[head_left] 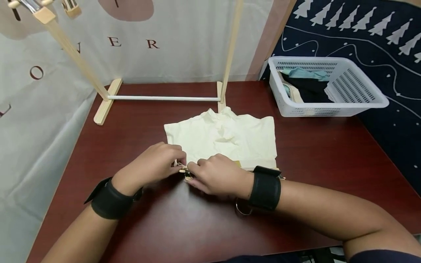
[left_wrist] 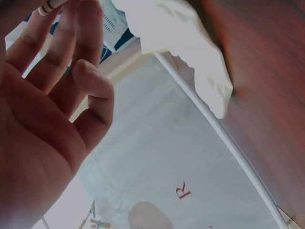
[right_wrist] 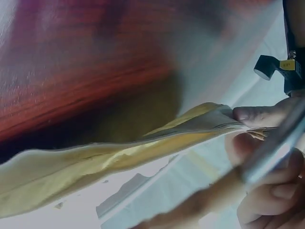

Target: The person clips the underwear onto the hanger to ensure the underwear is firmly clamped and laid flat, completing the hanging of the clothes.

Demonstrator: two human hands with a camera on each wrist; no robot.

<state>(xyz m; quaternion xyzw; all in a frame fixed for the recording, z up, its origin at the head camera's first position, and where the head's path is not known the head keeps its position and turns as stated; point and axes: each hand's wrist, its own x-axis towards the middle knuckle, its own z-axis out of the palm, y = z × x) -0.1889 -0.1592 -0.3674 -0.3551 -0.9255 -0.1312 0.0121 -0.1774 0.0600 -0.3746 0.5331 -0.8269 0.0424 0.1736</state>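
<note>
A cream garment [head_left: 227,138] lies flat on the dark red table [head_left: 329,153], its near hem by my hands. My left hand [head_left: 154,164] pinches a small clip [head_left: 188,175] at the hem's left corner, thumb and forefinger together. My right hand [head_left: 215,175] meets it from the right and pinches the hem; in the right wrist view its fingers [right_wrist: 257,117] hold the fabric edge [right_wrist: 143,143] against a metal bar [right_wrist: 271,148]. A wooden hanger bar [head_left: 263,168] and its metal hook [head_left: 242,209] show under my right wrist. In the left wrist view the garment [left_wrist: 190,38] lies beyond my left hand's fingers [left_wrist: 71,57].
A wooden rack [head_left: 105,102] with a white rod [head_left: 164,98] stands at the table's back. At the back right, a white basket [head_left: 325,87] holds dark and teal clothes. Pale printed cloth hangs behind and to the left.
</note>
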